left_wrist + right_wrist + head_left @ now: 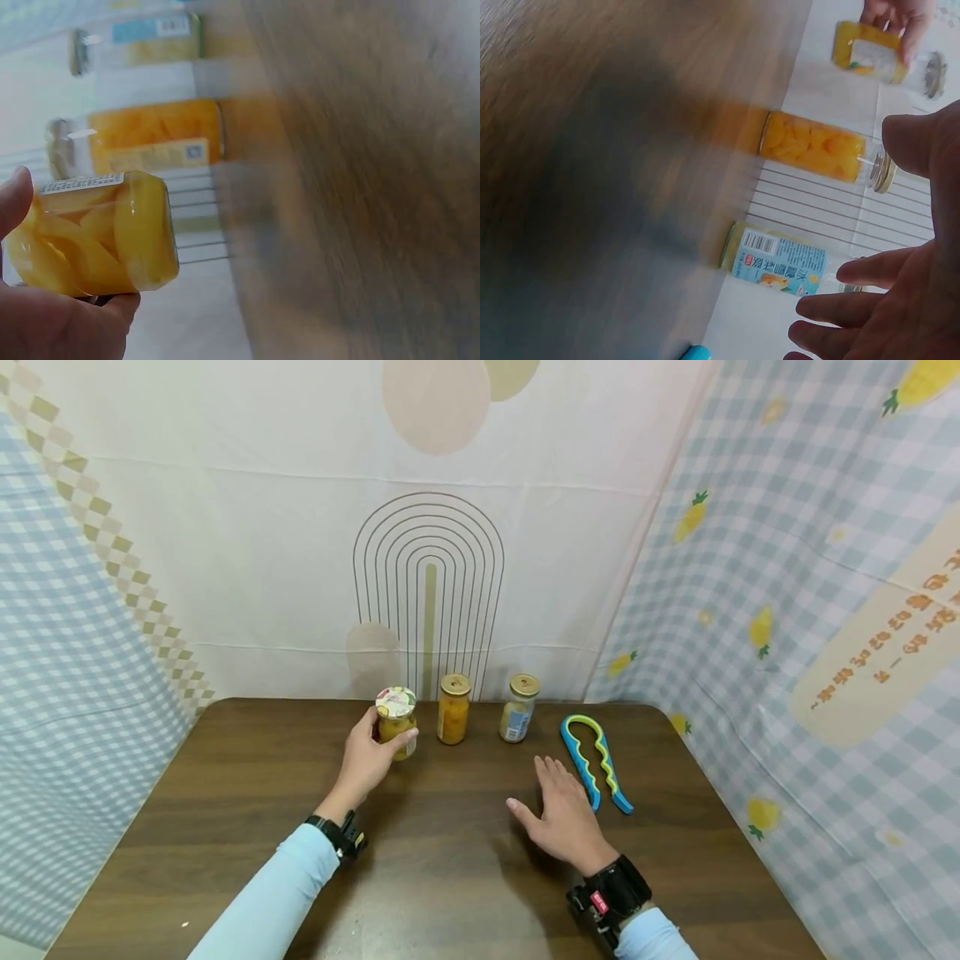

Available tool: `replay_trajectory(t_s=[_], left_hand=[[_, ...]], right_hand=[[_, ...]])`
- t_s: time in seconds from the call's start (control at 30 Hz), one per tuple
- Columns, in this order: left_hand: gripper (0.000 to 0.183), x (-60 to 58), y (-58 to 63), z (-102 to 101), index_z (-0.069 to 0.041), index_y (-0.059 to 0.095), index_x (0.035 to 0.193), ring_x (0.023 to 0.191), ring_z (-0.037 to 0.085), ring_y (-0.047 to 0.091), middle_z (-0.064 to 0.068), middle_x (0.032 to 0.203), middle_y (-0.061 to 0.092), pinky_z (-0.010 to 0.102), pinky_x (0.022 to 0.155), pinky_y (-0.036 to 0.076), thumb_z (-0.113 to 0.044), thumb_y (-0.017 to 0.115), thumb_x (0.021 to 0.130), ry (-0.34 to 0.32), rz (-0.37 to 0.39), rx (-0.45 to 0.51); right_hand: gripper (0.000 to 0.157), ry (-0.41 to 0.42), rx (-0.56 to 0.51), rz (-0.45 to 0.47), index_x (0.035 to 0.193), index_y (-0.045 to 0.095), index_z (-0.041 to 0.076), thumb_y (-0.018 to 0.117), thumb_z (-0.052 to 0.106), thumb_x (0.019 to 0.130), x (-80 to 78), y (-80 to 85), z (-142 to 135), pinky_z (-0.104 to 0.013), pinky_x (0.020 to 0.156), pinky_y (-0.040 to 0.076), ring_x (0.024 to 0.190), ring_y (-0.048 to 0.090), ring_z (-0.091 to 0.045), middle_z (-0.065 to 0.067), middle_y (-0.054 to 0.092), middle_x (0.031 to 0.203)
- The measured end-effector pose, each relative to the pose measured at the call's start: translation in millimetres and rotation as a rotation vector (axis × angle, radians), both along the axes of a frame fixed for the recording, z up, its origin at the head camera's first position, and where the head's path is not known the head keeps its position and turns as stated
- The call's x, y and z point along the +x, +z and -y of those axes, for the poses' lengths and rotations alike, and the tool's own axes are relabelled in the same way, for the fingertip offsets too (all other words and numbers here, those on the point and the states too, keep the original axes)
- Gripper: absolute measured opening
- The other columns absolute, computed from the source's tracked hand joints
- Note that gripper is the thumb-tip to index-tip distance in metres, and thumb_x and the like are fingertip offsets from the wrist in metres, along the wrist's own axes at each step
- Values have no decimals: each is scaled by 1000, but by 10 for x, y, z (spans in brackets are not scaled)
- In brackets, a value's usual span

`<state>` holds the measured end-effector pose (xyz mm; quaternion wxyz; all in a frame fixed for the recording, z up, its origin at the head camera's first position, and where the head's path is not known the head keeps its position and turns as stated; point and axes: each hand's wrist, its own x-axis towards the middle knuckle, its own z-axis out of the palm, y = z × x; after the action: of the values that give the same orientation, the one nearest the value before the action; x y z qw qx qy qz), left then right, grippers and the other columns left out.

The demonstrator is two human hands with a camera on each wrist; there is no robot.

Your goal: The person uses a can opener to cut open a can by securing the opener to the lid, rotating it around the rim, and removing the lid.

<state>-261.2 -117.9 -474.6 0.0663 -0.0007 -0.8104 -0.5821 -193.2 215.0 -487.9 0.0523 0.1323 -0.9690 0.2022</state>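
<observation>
My left hand (364,763) grips a glass jar of yellow fruit pieces (97,232) with a patterned white lid, thumb on one side and fingers round the other. In both wrist views the jar's base appears raised off the table. My right hand (564,820) hovers over the table, fingers extended and thumb spread, holding nothing. Nearest to it lies a blue and green jar opener (581,720), its looped end pointing away. Between the hands and farther back stand a jar of orange fruit (453,714) and a blue-labelled jar (517,718), both with gold lids.
The brown wooden table (435,877) ends at a white patterned cloth (285,568) just behind the jars. Blue checked cloths hang at the left and right sides.
</observation>
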Motion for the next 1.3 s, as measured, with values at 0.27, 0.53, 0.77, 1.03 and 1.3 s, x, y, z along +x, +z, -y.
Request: replay_trajectory(t_s=[0.27,0.53,0.77,1.03,1.3], left_hand=[[71,436,58,-15,-12,47,155,149,35,54,14,155,57,55,121,48,-38,80,98,-54,42,-6],[78,804,29,-88,-12,48,157,145,34,58,15,153,61,54,118,51,-37,85,93,-70,72,-19],[79,902,2,-121,-10,48,157,140,33,61,14,150,63,54,116,52,-32,87,91,-63,59,-31],[77,950,-42,-120,-12,51,155,136,31,63,12,145,65,52,114,52,-33,88,90,-52,67,-12],[77,960,-29,-123,-13,50,156,140,34,61,13,149,64,56,117,51,-35,87,91,-49,70,-13]], right_hand=[[92,-11,-14,-8,164,36,-2,65,59,101,-14,-44,-62,-66,128,32,159,34,-49,-30,41,167],[91,-10,-10,-2,164,36,0,65,59,102,-18,-52,-65,-67,128,32,160,34,-49,-29,41,167],[89,-19,-26,10,165,36,1,65,57,102,-5,-60,-24,-67,128,31,160,34,-48,-28,42,167],[88,-25,-23,12,164,38,1,65,57,102,-17,-52,-47,-67,128,31,159,34,-49,-30,42,166],[73,-188,-7,-29,159,45,-2,67,42,104,-232,-88,-184,-65,120,41,145,48,-52,-31,52,156]])
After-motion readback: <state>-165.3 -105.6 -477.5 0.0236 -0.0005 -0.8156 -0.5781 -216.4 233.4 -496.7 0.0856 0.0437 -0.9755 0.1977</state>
